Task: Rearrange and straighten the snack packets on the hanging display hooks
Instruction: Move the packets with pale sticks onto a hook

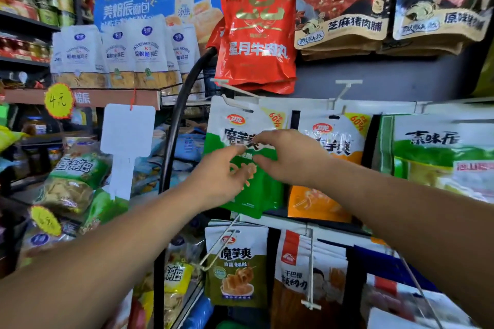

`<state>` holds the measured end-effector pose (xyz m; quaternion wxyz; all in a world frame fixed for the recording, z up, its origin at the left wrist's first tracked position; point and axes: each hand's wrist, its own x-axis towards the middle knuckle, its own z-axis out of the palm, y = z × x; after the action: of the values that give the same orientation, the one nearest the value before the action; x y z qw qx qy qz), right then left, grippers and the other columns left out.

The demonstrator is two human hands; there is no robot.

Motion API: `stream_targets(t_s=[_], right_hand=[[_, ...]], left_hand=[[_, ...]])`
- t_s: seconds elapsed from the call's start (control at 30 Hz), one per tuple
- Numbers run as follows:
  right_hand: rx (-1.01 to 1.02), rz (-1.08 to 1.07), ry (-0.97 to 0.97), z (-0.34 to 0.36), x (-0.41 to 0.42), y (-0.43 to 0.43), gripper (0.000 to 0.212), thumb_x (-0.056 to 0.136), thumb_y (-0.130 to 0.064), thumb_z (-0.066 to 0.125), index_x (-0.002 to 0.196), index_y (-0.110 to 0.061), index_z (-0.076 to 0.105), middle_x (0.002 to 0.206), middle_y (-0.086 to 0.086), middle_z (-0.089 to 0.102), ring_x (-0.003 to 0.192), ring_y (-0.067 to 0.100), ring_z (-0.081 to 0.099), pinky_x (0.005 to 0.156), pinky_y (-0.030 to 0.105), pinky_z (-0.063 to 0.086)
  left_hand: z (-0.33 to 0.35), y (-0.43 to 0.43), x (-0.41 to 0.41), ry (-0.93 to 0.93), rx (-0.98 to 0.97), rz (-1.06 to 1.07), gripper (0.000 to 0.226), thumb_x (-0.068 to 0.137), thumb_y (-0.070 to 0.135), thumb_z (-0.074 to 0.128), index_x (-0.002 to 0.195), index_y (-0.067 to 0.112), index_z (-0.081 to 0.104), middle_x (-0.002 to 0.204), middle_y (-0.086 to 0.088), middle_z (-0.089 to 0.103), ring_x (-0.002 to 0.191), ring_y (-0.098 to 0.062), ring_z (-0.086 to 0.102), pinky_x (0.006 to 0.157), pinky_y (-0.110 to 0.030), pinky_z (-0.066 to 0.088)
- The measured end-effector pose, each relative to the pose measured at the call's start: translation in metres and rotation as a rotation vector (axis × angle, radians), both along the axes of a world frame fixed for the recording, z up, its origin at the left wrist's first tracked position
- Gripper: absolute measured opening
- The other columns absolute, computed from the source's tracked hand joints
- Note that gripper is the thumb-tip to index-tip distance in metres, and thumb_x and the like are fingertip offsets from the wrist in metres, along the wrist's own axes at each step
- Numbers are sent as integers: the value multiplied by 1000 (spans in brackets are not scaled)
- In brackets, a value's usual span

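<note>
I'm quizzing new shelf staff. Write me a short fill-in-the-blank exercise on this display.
1. Both hands, the left hand and the right hand, reach to the packet whose lower half is ____.
2. Directly right of it hangs a packet with an ____ lower half.
3. The large packet hanging above them is ____ in colour.
4. The round yellow price tag sits to the ____ of the hands.

Missing words: green; orange; red; left
</note>
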<state>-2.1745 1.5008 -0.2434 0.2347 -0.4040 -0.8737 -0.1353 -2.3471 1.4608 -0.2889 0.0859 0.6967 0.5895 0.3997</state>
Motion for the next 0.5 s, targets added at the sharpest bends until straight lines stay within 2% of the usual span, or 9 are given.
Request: stream_targets(t_s=[0.03, 0.07, 0.17, 0.2, 0.27, 0.37, 0.43, 0.5], right_hand=[[-4, -8, 38, 1, 8, -7, 49, 99, -48, 59, 144, -29, 57, 142, 0, 65, 131, 24, 60, 100, 43, 55], [-5, -14, 55, 2, 18, -14, 47, 98, -48, 60, 140, -27, 60, 136, 1, 69, 127, 24, 63, 98, 43, 56], [16, -62, 21, 5, 53, -36, 38, 96, -50, 60, 123, -25, 69, 118, 1, 75, 114, 26, 67, 89, 43, 58], [24, -89, 1, 6, 65, -44, 37, 96, -51, 59, 120, -25, 71, 115, 0, 75, 112, 26, 68, 88, 43, 59], [45, -139, -23, 8, 91, -59, 37, 95, -54, 57, 118, -29, 72, 114, -3, 76, 112, 24, 68, 87, 41, 59], [80, -215, -26, 10, 136, -83, 34, 94, -57, 55, 113, -35, 73, 106, -7, 77, 105, 22, 70, 80, 36, 58], [112, -273, 1, 8, 172, -98, 31, 94, -54, 57, 110, -34, 75, 105, -10, 77, 103, 21, 71, 80, 36, 58], [147, -331, 50, 5, 209, -109, 26, 94, -50, 61, 108, -33, 76, 108, -12, 76, 104, 20, 71, 81, 38, 59]], left_hand=[[-2, 2, 7, -22, -17, -13, 55, 99, 31, 64, 150, 17, 48, 126, -6, 64, 106, -19, 64, 97, -39, 56], [-5, 5, 15, -35, -36, -15, 59, 97, 36, 65, 150, 17, 48, 127, -7, 64, 109, -22, 66, 99, -43, 56], [-10, 15, 41, -83, -12, -31, 71, 82, 53, 65, 143, 18, 55, 135, -10, 66, 120, -24, 64, 108, -41, 50], [-6, 13, 55, -78, 11, -50, 65, 84, 49, 67, 140, 17, 58, 133, -4, 66, 119, -20, 64, 107, -37, 50], [4, 3, 84, -42, 48, -119, 44, 94, 32, 68, 136, 17, 63, 125, 6, 65, 114, -11, 62, 95, -26, 49], [13, -6, 132, -85, 50, -245, 30, 97, 22, 66, 127, 20, 68, 118, 6, 70, 105, -13, 68, 77, -17, 53], [13, -10, 166, -139, 14, -336, 31, 97, 23, 67, 128, 17, 67, 117, 1, 70, 106, -15, 68, 87, -22, 54], [8, -11, 198, -186, -61, -396, 41, 97, 26, 69, 136, 15, 59, 128, -4, 66, 114, -16, 65, 98, -29, 52]])
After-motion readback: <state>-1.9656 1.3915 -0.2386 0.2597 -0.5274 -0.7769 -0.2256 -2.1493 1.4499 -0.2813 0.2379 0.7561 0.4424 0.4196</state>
